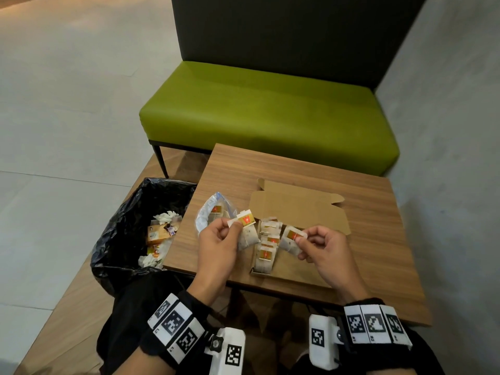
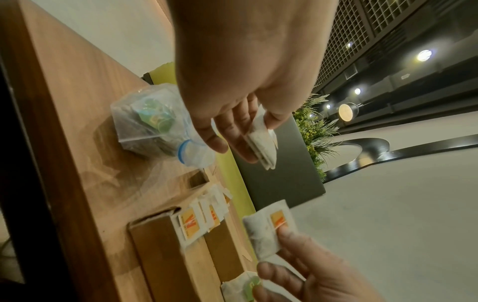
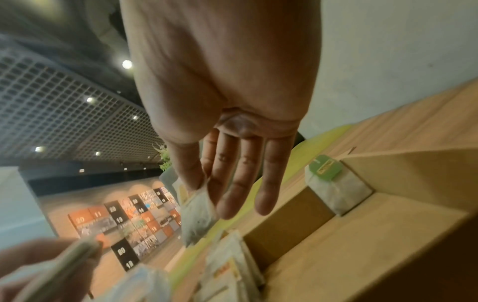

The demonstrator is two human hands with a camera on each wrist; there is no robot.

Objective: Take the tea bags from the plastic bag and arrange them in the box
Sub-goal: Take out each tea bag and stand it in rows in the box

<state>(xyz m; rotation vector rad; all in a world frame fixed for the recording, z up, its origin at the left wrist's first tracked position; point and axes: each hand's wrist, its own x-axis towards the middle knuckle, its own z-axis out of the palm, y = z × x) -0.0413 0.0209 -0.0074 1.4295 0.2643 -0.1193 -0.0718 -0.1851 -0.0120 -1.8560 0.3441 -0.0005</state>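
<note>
Wooden table [image 1: 365, 212], each hand pinching a tea bag, orange tags, print unreadable

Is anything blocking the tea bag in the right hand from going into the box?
Nothing visible does. The right hand pinches its tea bag just above the open box, whose lid is folded back. A row of tea bags already fills the box's left side, but bare cardboard beside it is free.

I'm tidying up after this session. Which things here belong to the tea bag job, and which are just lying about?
Part of the job:
plastic bag
cardboard box
row of tea bags in the box
tea bag in left hand
tea bag in right hand

Lying about:
bin
green bench
</note>
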